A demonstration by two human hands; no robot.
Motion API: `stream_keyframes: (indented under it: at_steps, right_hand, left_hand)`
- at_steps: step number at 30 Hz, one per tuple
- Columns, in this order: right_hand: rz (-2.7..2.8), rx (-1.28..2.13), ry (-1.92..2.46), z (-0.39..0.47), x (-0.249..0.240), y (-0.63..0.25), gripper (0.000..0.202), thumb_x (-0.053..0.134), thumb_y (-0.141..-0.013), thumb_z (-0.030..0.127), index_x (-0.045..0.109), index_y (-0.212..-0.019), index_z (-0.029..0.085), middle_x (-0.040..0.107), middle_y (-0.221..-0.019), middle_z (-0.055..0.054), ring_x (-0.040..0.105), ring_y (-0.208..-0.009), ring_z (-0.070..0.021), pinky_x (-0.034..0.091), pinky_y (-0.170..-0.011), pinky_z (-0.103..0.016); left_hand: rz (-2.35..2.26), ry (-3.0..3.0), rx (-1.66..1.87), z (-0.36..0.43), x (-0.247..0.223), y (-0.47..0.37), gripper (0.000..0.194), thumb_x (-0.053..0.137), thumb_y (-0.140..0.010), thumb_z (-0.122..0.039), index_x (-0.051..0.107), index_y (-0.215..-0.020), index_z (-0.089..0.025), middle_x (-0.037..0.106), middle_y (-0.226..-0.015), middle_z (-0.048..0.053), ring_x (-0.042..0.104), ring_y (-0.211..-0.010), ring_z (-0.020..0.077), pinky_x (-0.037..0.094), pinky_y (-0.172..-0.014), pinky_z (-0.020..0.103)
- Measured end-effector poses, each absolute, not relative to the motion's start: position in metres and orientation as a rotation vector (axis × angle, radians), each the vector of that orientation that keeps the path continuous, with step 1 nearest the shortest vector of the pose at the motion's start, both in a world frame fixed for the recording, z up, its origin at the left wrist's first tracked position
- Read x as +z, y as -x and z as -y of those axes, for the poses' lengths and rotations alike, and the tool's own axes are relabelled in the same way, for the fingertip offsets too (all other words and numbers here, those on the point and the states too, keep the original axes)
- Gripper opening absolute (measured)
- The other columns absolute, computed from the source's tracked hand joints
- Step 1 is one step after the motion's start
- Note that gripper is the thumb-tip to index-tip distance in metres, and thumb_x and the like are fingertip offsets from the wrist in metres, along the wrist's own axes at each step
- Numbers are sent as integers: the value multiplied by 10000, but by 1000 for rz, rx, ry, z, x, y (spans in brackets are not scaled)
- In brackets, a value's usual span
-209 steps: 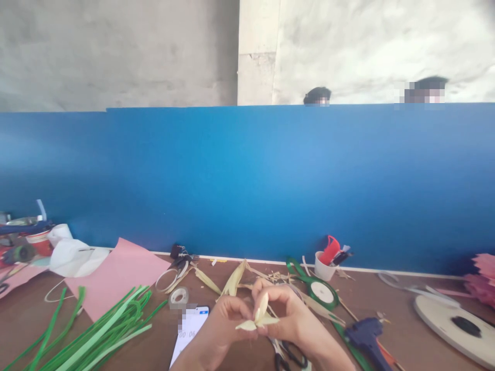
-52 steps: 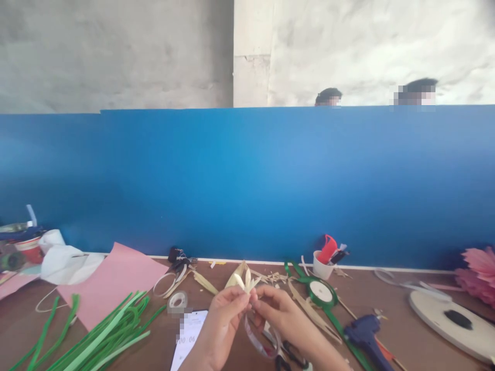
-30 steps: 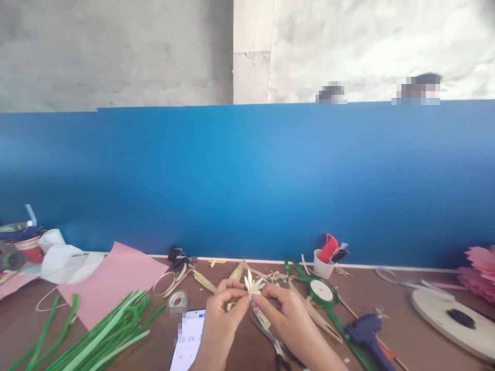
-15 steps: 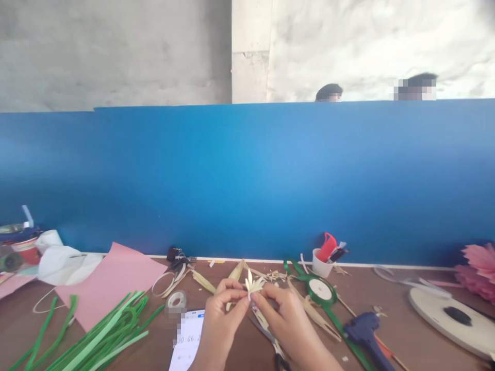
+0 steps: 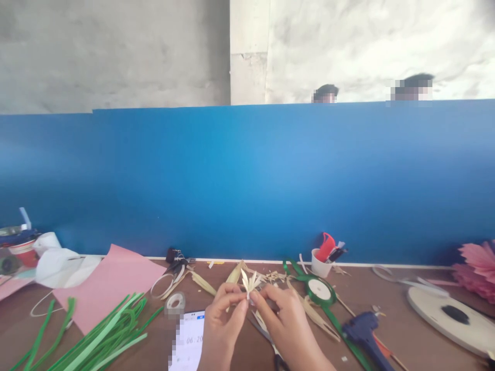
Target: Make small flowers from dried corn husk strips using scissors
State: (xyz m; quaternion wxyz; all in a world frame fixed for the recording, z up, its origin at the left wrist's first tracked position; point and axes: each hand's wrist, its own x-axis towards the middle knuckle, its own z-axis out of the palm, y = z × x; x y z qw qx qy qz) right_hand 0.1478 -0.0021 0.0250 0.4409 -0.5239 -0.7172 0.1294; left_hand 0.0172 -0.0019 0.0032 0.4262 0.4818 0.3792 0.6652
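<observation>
A small pale flower of pointed corn-husk petals (image 5: 250, 281) stands upright between my hands, pinched at its base. My left hand (image 5: 226, 319) grips that base from the left with thumb and forefinger. From the other side my right hand (image 5: 284, 319) pinches the same spot, thumb and forefinger pressed together. The stem end is hidden behind the fingers. Beneath my hands lie scissors (image 5: 266, 335), partly covered by the right hand. A phone with a running timer (image 5: 189, 335) lies just left of my left hand. Dry husk strips (image 5: 203, 283) are spread behind the hands.
Green pipe cleaners (image 5: 112, 330) and pink paper (image 5: 112, 283) lie left, near a tape roll (image 5: 175, 303). To the right are a green ribbon spool (image 5: 319, 289), a glue gun (image 5: 363, 332), a cup of tools (image 5: 320, 265) and a round turntable (image 5: 444, 319). A blue partition (image 5: 247, 180) stands behind.
The husk flower has turned slightly between my fingers, so its petals face differently. Both hands stay nearly in place, still pinching its base. The whole view has shifted a little.
</observation>
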Motion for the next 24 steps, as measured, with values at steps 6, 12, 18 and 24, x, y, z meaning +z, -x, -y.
stream_keyframes:
  at_steps: [6, 12, 18, 24]
  right_hand:
    - [1784, 472, 1331, 5, 29, -149, 447, 478, -895, 477, 533, -562, 185, 445, -466, 50, 389, -477, -106, 296, -488, -218]
    - [1799, 506, 1402, 8, 31, -154, 376, 509, -872, 459, 564, -611, 194, 462, -500, 39, 434, -548, -136, 323, -532, -228]
    - [1752, 594, 1337, 5, 30, -152, 320, 506, -875, 466, 641, -767, 197, 570, -589, 4, 477, -584, -153, 364, -579, -253]
    - [1486, 1224, 1218, -6, 27, -159, 456, 541, -834, 425, 543, -1210, 166, 472, -531, 78, 453, -460, -116, 356, -472, -224]
  left_hand:
    - [-967, -1266, 1637, 4, 5, -16, 201, 686, -762, -356, 690, -643, -194, 599, -777, 33, 577, -785, 196, 423, -759, 272]
    - [-902, -1238, 1639, 4, 2, -14, 264, 678, -752, -425, 675, -637, -187, 593, -852, 53, 574, -841, 222, 423, -744, 276]
    - [-947, -1301, 1596, 2, 6, -10, 268, 663, -764, -429, 668, -645, -189, 579, -816, 48, 565, -793, 215, 417, -752, 292]
    - [-961, -1181, 1476, -8, 18, -1, 254, 723, -685, -411, 681, -588, -180, 584, -752, 35, 551, -760, 214, 406, -723, 299]
